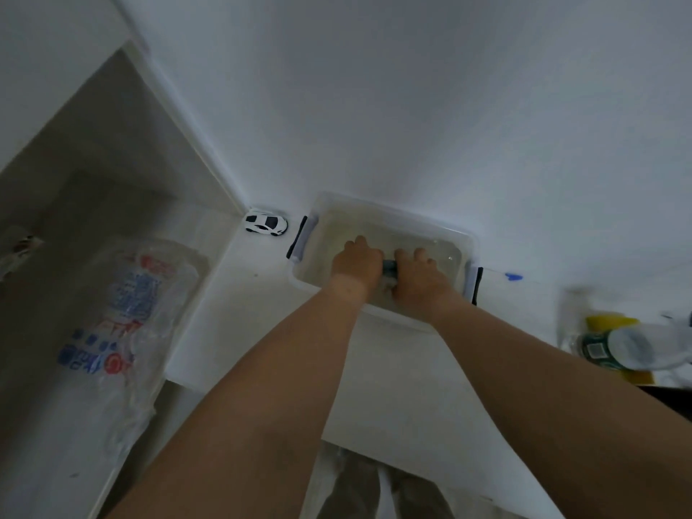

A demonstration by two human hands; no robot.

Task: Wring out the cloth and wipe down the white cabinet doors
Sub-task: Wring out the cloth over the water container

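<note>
Both hands reach into a clear plastic tub (pixel 374 215) of water that stands at the far side of the white counter (pixel 262 301), against the wall. The left hand (pixel 355 262) and the right hand (pixel 417 273) sit side by side, each grip closed round one end of a dark teal cloth (pixel 390 267); only a short piece shows between them, just above the water. A white toy car (pixel 266 222) is parked left of the tub. Further left lies a printed plastic bag (pixel 123 316). At the right edge stand blurred bottles (pixel 633 348) and something yellow.
</note>
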